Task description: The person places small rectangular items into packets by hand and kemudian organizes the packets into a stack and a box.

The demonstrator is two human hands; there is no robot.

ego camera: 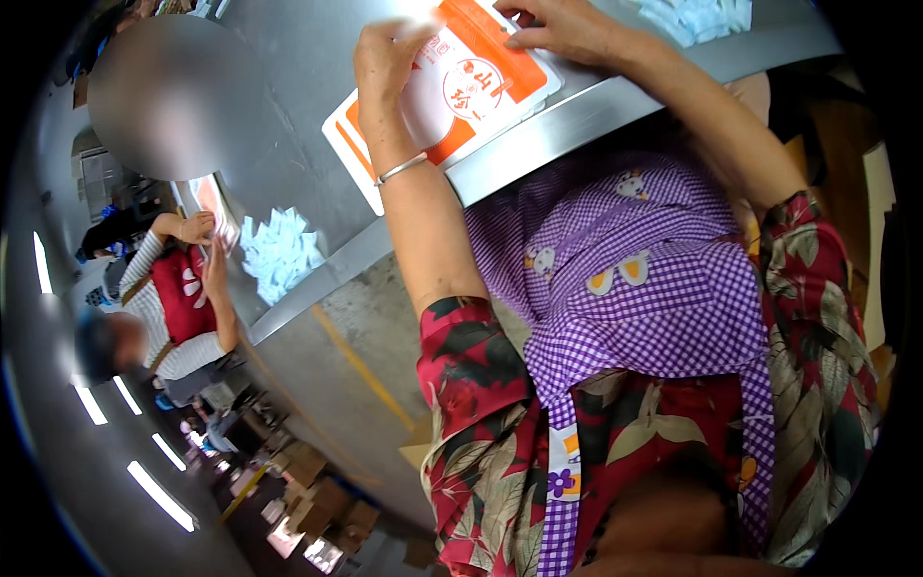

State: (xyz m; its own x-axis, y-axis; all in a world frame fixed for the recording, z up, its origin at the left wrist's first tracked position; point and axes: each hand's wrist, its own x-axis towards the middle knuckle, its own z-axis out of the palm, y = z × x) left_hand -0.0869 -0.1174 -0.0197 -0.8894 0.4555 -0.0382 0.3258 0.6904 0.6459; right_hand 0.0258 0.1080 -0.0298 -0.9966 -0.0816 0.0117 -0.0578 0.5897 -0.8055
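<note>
A flat pouch (469,94), printed in orange and white and bearing writing, lies on top of other similar pouches (346,137) at the front edge of a metal table. Over its left side is my left hand (386,61), fingers bent together. Glare and blur at the fingertips hide whether they hold anything. My right hand (559,29) is at the pouch's opposite edge, thumb on the orange band and fingers curled by the rim. Close to the right hand lies a pile of pale blue small packets (696,18).
The metal table (310,137) has a raised front lip (555,133). A second pile of pale blue packets (281,252) lies to the left. Beyond it, a co-worker (180,296) handles a stack of pouches (216,209). Cardboard boxes (324,505) stand on the floor behind.
</note>
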